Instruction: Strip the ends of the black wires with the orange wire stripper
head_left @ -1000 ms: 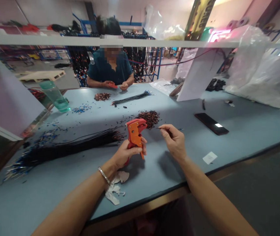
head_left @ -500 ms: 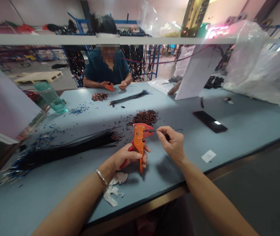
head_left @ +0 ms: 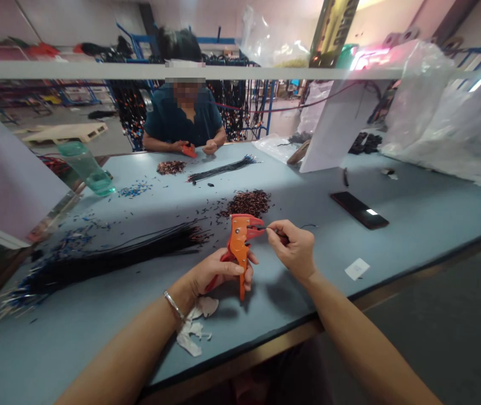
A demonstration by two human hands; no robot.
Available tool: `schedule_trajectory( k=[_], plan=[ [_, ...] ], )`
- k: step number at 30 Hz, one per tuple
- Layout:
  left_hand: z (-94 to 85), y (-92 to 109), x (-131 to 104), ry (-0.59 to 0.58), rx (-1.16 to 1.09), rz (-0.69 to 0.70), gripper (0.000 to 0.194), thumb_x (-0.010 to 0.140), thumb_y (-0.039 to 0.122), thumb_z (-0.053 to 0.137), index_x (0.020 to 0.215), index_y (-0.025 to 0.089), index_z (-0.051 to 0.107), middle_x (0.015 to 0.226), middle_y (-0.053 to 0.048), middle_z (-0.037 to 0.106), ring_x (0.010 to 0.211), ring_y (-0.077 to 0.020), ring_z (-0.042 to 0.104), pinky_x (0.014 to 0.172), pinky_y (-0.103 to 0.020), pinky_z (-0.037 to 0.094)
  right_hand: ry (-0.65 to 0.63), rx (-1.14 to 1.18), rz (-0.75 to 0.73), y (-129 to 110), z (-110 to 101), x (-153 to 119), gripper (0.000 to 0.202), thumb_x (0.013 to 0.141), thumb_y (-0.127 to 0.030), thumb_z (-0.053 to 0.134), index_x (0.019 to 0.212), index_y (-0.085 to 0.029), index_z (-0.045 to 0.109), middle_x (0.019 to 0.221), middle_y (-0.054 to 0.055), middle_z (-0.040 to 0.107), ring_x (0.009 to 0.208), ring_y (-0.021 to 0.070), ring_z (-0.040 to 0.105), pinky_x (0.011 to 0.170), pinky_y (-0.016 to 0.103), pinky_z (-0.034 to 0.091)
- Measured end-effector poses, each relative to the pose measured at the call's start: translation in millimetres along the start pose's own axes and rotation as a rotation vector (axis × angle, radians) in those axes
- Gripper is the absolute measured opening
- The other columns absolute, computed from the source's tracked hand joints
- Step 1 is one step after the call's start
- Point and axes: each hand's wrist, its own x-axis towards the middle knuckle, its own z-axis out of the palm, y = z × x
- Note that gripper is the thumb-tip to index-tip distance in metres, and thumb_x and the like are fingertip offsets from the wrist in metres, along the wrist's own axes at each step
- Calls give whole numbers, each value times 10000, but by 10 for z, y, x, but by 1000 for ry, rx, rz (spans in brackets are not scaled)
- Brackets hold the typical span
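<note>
"So, what's different from a second ago?"

"Back then the thin black wire (head_left: 264, 228) stood apart from the red-and-orange hand tool (head_left: 238, 239). Now its near end sits between the tool's jaws, the tool's head has turned to face the wire more squarely, and the right hand (head_left: 293, 246) is lower, its fingertips just beside the mouth."

"How are the hands posed?"

"The left hand (head_left: 217, 269) comes up from the lower left, closed around the tool's handles, its thumb against the orange one; the handles stand spread. The right hand reaches in from the other side, thumb and forefinger pinched together on the wire, the other fingers curled."

"And the wire, relative to that pinch?"

"It pokes out leftward into the tool; a blue-tipped end shows beyond the knuckles. Whether the jaws actually clamp it, I can't tell."

"Anything close by?"

"A pile of dark, coppery bits (head_left: 248, 203) just behind the tool, and a bundle of black wires (head_left: 117, 260) to the left."
</note>
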Motion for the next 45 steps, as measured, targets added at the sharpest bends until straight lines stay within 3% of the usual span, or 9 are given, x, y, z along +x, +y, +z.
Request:
schedule_trajectory(
  k=[11, 18, 22, 27, 33, 45],
  plan=[
    [5, 1, 1, 6, -8, -6, 377, 723, 264, 688, 1050, 102, 595, 775, -73, 644, 686, -197, 631, 695, -362, 491, 2, -30, -71, 2, 4, 8, 104, 808, -166, 571, 712, -185, 605, 467, -80, 445, 398, 52, 374, 454, 181, 327],
    [-21, -2, -9, -4, -18, 6, 389, 731, 264, 682, 1074, 103, 594, 790, -79, 643, 697, -201, 634, 706, -365, 487, -22, -90, -198, 49, -10, 12, 124, 863, -174, 532, 800, -191, 637, 618, -1, 660, 477, 82, 532, 518, 198, 413],
    [-22, 6, -14, -5, -23, 6, 392, 727, 273, 686, 1065, 97, 597, 789, -79, 641, 692, -200, 633, 698, -358, 487, -50, -49, -247, 73, -33, 42, 133, 888, -182, 520, 846, -191, 646, 709, 30, 703, 578, 107, 609, 582, 207, 455],
    [-28, 2, -10, -20, -25, -11, 393, 724, 282, 687, 1060, 98, 598, 782, -75, 641, 683, -196, 634, 696, -355, 490, -53, -36, -202, 87, -39, 41, 120, 881, -178, 524, 827, -184, 631, 666, 9, 667, 534, 91, 561, 551, 199, 421],
    [-29, -2, -9, -22, -29, -19, 390, 721, 278, 689, 1054, 96, 601, 781, -80, 642, 684, -202, 638, 687, -354, 489, -43, -86, -113, 61, -11, 7, 101, 837, -186, 549, 755, -187, 607, 493, -64, 511, 402, 60, 397, 470, 193, 348],
    [-24, 2, -11, -10, -32, -15, 387, 722, 286, 696, 1052, 104, 610, 777, -75, 646, 682, -197, 635, 689, -354, 491, 29, -108, -117, 22, -17, 10, 119, 811, -192, 565, 693, -199, 577, 460, -79, 437, 392, 61, 371, 465, 194, 340]
  ],
)
